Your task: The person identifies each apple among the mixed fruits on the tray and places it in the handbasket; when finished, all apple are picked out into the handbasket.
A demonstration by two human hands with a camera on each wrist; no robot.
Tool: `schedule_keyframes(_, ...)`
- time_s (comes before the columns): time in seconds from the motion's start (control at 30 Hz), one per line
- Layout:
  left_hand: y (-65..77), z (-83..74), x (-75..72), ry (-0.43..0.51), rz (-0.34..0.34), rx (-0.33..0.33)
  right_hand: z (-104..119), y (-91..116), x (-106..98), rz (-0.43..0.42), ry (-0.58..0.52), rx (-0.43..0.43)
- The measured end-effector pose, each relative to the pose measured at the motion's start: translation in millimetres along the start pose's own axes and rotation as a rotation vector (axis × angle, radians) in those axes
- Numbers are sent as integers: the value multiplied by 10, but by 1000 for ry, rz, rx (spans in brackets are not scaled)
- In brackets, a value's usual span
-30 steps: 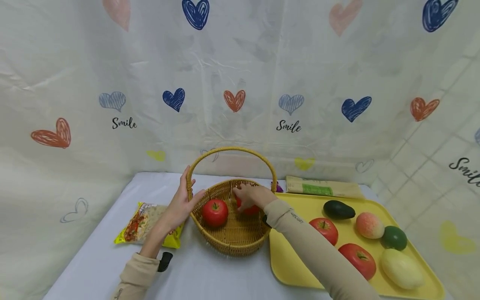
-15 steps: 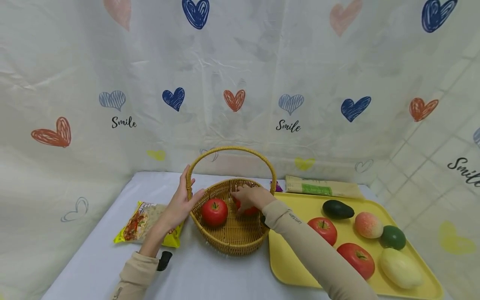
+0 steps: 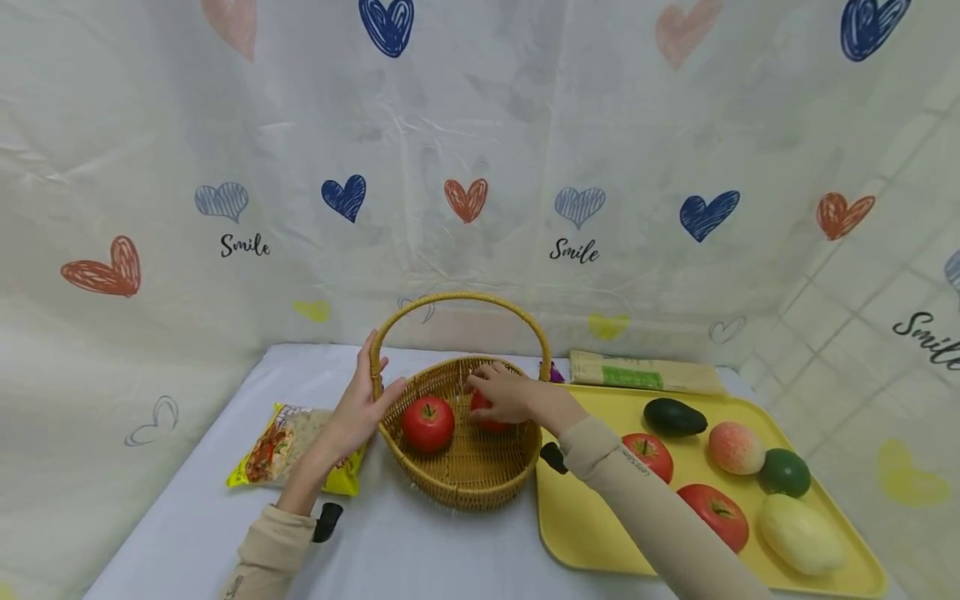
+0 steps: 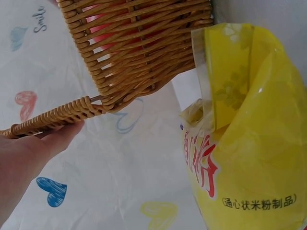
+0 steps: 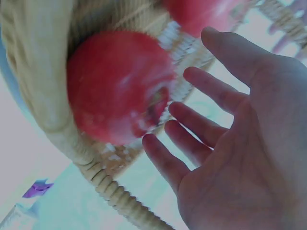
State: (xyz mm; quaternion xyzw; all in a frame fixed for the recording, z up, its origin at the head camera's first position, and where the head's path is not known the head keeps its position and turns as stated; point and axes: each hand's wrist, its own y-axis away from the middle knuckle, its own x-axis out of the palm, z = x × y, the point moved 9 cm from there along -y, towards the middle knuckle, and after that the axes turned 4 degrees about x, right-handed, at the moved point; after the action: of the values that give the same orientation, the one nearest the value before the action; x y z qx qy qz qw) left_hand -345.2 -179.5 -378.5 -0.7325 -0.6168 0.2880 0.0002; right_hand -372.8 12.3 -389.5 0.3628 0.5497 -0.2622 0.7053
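Note:
A wicker basket [image 3: 480, 497] with a tall arched handle stands mid-table. My left hand [image 3: 358, 417] holds the handle near its left base, with fingertips showing past it; the left wrist view shows the same hand [image 4: 29, 160] at the handle. Two red apples sit inside the basket, a left apple [image 3: 428, 423] and a right apple [image 5: 117, 88]. Over the right one is my right hand [image 3: 517, 395], partly covering it from the head camera. In the right wrist view the right hand [image 5: 240, 120] has spread fingers, with fingertips just beside the apple and nothing held.
A yellow tray [image 3: 577, 525] on the right bears two more apples [image 3: 714, 515], an avocado [image 3: 675, 417], a peach [image 3: 737, 448], a green fruit [image 3: 784, 472] and a pale yellow fruit [image 3: 802, 535]. Left lies a yellow food packet [image 3: 288, 446]; a brown paper package [image 3: 645, 372] lies behind the tray.
My right hand has let go of the right apple and drawn slightly up and to the right, its wrist turning. My left hand and the basket stay in place.

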Motion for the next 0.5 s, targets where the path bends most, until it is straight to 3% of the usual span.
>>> schedule_keyframes(0.13,-26,-16,13,10,5,6,60,246,-13,-65,-20,-50)
schedule_keyframes(0.5,17,-26,8,28,23,-9,-60,939,65,-190,-186,-16)
